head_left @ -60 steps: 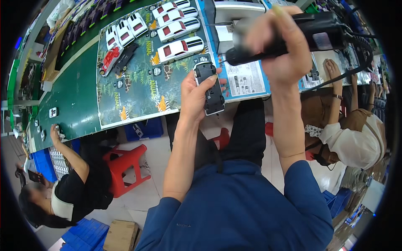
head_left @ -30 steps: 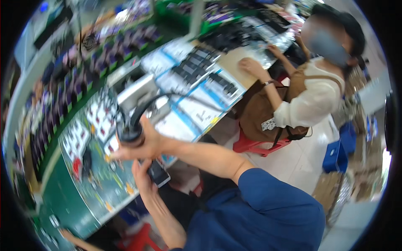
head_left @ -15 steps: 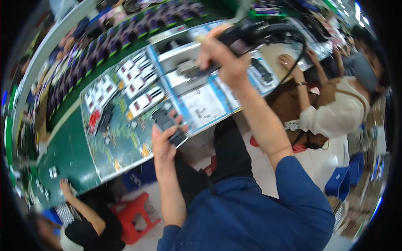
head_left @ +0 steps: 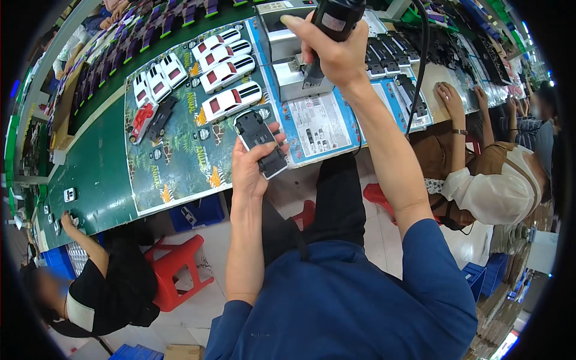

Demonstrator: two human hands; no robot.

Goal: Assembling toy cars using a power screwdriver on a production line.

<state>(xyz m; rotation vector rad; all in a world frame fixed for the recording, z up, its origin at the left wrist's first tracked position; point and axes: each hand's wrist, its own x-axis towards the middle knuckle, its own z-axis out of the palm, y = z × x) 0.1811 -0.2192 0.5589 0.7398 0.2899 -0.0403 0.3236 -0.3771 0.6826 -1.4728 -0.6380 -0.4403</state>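
Note:
My left hand (head_left: 247, 171) is closed around a toy car (head_left: 259, 137) turned upside down, its black underside facing up. The thumb lies across the chassis near the table's front edge. Higher up and to the right, my right hand (head_left: 343, 59) grips a black electric screwdriver (head_left: 337, 19), with its thumb stretched out to the left. The driver's lower end points down in front of a metal box-shaped device (head_left: 287, 37), which looks like a screw feeder. Whether the tip touches it cannot be made out. White toy cars with red windows (head_left: 233, 101) stand left of the device.
A red toy car (head_left: 141, 120) lies by a black chassis at left. Several upturned black chassis (head_left: 384, 54) sit right of the device. A black cable (head_left: 425, 54) hangs beside my right forearm. Co-workers sit on both sides; a red stool (head_left: 174, 270) stands at lower left.
My view has shifted, so the table sits higher in the picture. The screwdriver and right hand, blurred before, now show more sharply. My left hand still holds the upturned toy car.

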